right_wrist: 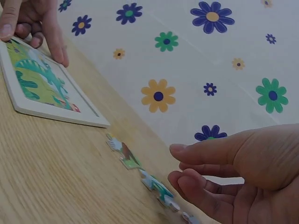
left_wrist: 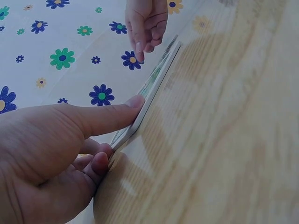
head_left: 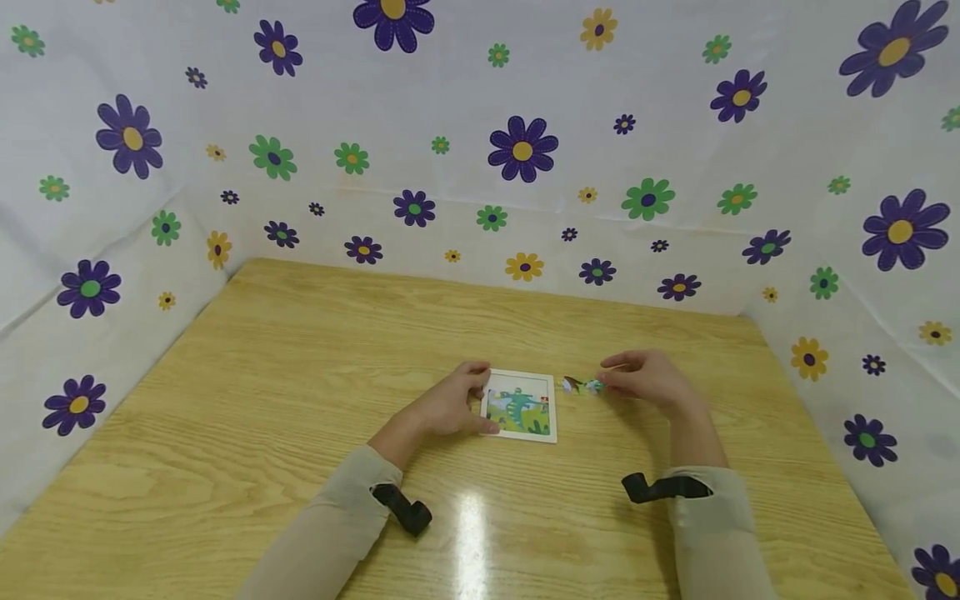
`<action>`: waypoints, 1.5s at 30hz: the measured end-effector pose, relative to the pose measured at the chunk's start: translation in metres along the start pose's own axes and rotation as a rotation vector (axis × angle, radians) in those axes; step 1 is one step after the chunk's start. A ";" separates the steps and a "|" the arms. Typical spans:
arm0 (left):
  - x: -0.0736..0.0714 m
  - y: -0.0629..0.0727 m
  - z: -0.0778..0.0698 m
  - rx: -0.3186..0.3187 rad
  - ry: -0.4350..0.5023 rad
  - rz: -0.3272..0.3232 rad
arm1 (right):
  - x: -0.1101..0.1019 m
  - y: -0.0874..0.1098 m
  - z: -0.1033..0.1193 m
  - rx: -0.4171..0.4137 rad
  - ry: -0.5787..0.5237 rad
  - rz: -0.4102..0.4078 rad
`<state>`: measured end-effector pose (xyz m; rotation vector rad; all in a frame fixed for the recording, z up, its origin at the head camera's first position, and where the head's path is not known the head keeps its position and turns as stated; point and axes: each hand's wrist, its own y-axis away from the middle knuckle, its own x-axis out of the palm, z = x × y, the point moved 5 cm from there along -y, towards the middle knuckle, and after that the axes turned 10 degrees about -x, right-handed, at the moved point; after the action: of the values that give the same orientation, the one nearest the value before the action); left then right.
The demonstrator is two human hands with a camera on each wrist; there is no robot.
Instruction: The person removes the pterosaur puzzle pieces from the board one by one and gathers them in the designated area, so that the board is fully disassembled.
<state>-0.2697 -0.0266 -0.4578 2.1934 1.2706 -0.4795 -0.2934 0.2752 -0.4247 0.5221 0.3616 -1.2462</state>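
Note:
A white-framed jigsaw board (head_left: 553,410) lies on the table, showing a teal dinosaur picture with a pale blank strip along its far side. My left hand (head_left: 448,404) holds the board by its left side. In the left wrist view, the thumb (left_wrist: 124,112) presses on the frame while curled fingers sit at the edge. To the board's right lie several loose jigsaw pieces (right_wrist: 125,153) in a row. Just over the right end of that row is my right hand (head_left: 651,382). Its thumb and fingertips stand apart in the right wrist view, with nothing seen between them.
The wood-grain table (head_left: 315,358) is enclosed at the back and sides by a white cloth (head_left: 450,100) printed with flowers. Black straps with camera mounts (head_left: 663,487) sit on both wrists. Light glares off the table's near part.

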 end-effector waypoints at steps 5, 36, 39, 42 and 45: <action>0.000 0.000 -0.001 0.003 -0.007 -0.002 | 0.019 -0.008 0.009 -0.012 -0.049 0.024; 0.000 -0.002 0.002 0.017 0.016 0.039 | 0.127 -0.018 0.056 -0.179 -0.043 0.192; 0.000 -0.002 0.001 0.027 0.013 0.039 | 0.130 -0.017 0.057 -0.202 -0.003 0.180; 0.000 -0.002 0.001 0.036 0.013 0.028 | 0.131 -0.017 0.062 -0.227 0.059 0.172; 0.000 -0.001 0.000 0.044 0.009 0.014 | 0.131 -0.017 0.069 -0.245 0.137 0.169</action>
<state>-0.2704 -0.0262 -0.4577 2.2412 1.2593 -0.4971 -0.2732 0.1282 -0.4401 0.4186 0.5664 -0.9889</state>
